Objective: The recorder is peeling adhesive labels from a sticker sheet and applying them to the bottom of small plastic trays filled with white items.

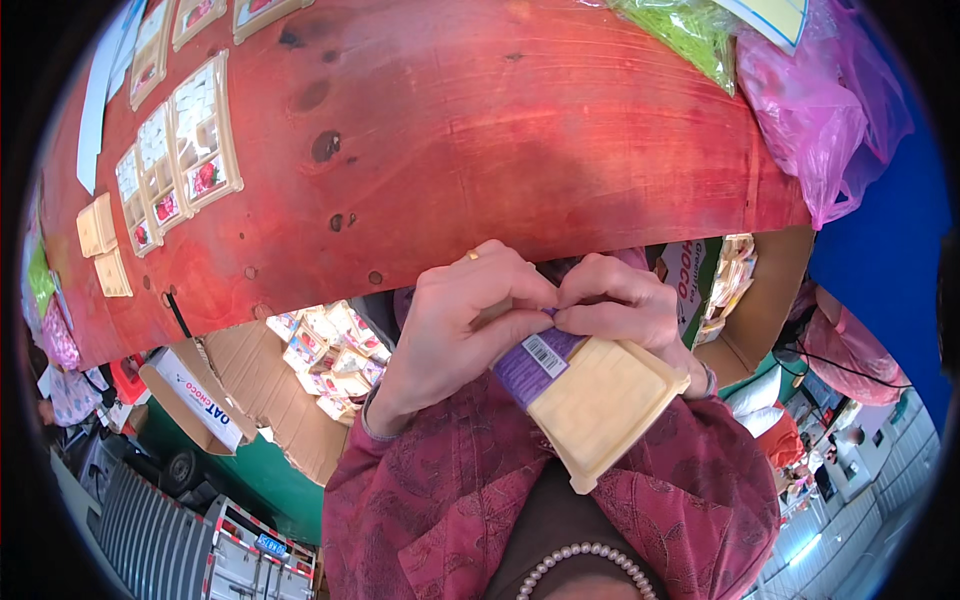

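In front of my chest hangs a beige plastic tray (605,405), tilted, with its flat underside showing. A purple printed label (525,372) with a barcode wraps its upper left side. My left hand (478,315) pinches the label's upper edge between thumb and fingers. Close beside it, my right hand (622,305) has its thumb and bent fingers pressed together at the same edge. The fingertips of both hands nearly meet there. What lies inside the tray is turned away from view.
Filled trays (205,130) and smaller beige trays (97,226) sit on the red table (440,130) at left. Open cardboard boxes hold packed trays (335,350) at lower left and more packs (728,285) at right. A pink plastic bag (800,110) and green packet (685,35) lie far right.
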{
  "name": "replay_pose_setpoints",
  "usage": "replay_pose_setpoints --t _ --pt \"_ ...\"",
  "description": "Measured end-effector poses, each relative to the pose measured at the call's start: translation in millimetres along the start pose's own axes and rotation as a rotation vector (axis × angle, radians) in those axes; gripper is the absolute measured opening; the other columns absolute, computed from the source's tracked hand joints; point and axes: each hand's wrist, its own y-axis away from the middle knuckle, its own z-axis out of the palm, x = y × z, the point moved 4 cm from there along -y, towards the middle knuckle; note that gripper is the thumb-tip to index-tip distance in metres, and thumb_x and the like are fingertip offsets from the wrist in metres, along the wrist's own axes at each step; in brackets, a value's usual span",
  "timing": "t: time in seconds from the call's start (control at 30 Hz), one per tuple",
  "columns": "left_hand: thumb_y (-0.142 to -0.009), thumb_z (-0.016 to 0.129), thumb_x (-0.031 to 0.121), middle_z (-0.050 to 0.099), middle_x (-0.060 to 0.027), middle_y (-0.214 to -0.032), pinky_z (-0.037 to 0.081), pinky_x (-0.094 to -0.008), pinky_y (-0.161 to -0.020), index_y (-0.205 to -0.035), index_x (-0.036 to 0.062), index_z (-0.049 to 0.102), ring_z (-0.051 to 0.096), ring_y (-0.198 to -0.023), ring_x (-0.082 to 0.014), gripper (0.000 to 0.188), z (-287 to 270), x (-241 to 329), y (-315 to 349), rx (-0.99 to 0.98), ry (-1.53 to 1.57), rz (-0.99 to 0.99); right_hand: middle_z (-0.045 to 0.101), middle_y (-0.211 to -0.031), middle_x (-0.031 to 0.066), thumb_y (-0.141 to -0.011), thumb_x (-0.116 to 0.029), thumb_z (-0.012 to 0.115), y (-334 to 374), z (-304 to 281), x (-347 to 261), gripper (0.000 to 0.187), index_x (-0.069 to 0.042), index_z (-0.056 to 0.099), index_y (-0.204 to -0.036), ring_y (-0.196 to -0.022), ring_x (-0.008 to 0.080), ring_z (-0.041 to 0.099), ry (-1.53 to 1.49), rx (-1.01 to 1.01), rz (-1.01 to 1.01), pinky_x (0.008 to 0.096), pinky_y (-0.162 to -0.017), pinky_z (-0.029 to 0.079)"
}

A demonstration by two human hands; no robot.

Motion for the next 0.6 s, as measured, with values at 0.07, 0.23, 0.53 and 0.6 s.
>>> replay_pose_setpoints --t 0.07,0.23,0.53,0.6 --pt "-0.071 0.069 -0.006 0.062 -0.0089 -0.079 0.046 -0.0273 -0.069 -0.086 -0.0027 0.064 0.058 -0.077 -0.0178 0.016 -1.3 -2.3 4.3 0.079 0.067 0.048 0.059 -0.091 0.0136 -0.063 -0.005 0.070 0.2 0.2 -0.9 0.026 0.003 0.064 -0.086 -0.077 0.0222 0.061 0.003 0.021 -0.008 0.0277 -0.060 0.050" --pt "-0.074 0.069 0.005 0.066 -0.0116 -0.089 0.048 -0.0327 -0.076 -0.089 -0.0008 0.066 0.060 -0.087 -0.0251 0.016 -22.6 1.9 6.6 0.237 0.065 0.027 0.059 -0.089 0.0147 -0.064 -0.008 0.070 -2.9 -0.4 3.8 0.025 0.004 0.064 -0.085 -0.073 0.0222 0.061 -0.009 0.113 -0.026 0.0278 -0.060 0.050" --pt "-0.052 0.077 0.024 0.065 -0.0106 -0.097 0.046 -0.0357 -0.073 -0.090 -0.0019 0.069 0.058 -0.087 -0.0309 0.047 -2.6 28.1 24.1 0.108 -0.573 0.445 0.059 -0.085 0.0127 -0.065 -0.010 0.070 -18.3 1.3 5.2 0.023 0.002 0.064 -0.084 -0.072 0.0224 0.062 0.026 0.093 -0.069 0.0303 -0.059 0.051" --pt "-0.054 0.075 0.014 0.065 -0.0099 -0.094 0.047 -0.0333 -0.069 -0.090 -0.0015 0.068 0.059 -0.084 -0.0276 0.040 -2.7 30.4 22.7 0.148 -0.632 0.435 0.060 -0.082 0.0146 -0.070 -0.016 0.069 -18.5 3.9 7.9 0.022 0.002 0.064 -0.081 -0.067 0.0218 0.060 0.023 0.109 -0.021 0.0294 -0.056 0.048"
